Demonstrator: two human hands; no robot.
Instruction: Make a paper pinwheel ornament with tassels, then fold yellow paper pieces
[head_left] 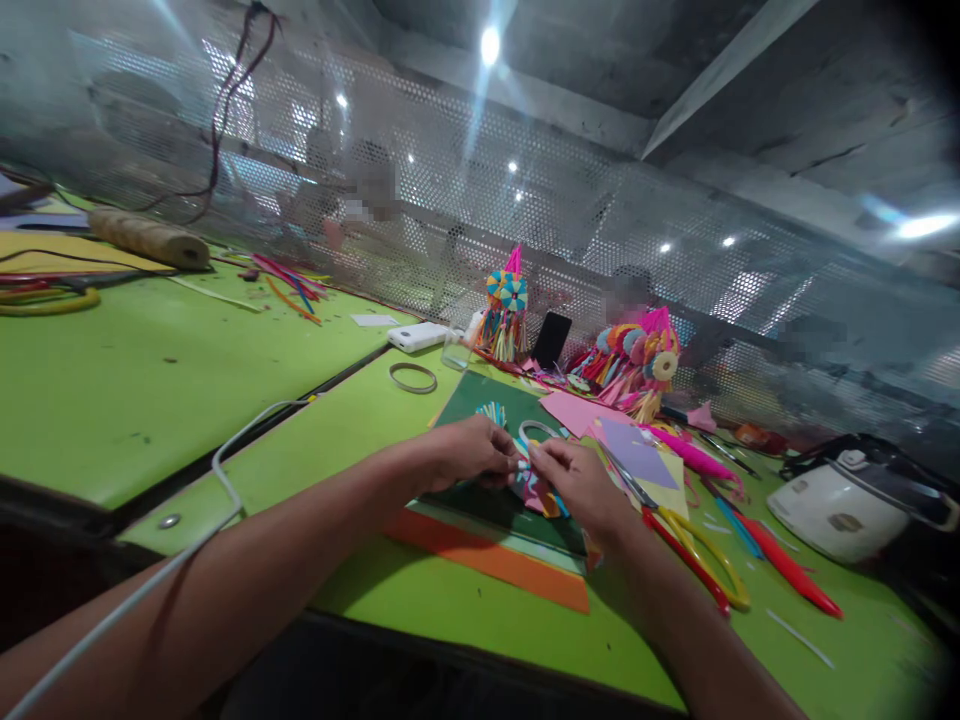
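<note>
Over a stack of coloured paper sheets [491, 400], the top one dark green, my two hands work close together. My left hand [469, 448] is closed, with thumb and fingertips pinching at a small multicoloured paper piece [534, 490]. My right hand [574, 478] pinches the same piece from the other side, with a small white bit at the fingertips. Fingers partly hide the piece, so its full shape does not show. A fringed paper tassel [491, 412] in blue, white and yellow lies just beyond my left hand. Behind my right hand is a grey ring [534, 430].
Yellow-and-red-handled scissors [701, 560], a red pen-like tool [791, 570] and a white appliance [840, 505] lie right. Tasselled paper ornaments [510, 295], a phone [551, 340] and a white box [418, 336] stand behind. A white cable [225, 470] crosses my left arm. Mesh screens the back.
</note>
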